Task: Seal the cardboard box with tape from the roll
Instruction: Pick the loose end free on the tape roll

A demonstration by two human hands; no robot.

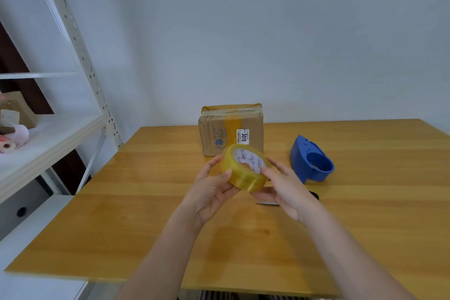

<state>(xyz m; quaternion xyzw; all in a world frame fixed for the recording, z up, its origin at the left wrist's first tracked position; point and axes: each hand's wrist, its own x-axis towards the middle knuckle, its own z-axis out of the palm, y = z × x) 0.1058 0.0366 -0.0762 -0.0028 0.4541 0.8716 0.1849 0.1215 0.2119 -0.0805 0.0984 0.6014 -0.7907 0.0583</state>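
Sealing looks barely begun: the left hand [214, 190] and right hand [283, 185] both grip the tape roll [246, 168] above the table [146, 202]; no strip is pulled yet; the cardboard box [231, 129] waits just beyond, at the far edge.

Glossy yellowish tape roll [244, 167], creased brown cardboard box [231, 129], smooth wood table [146, 214].
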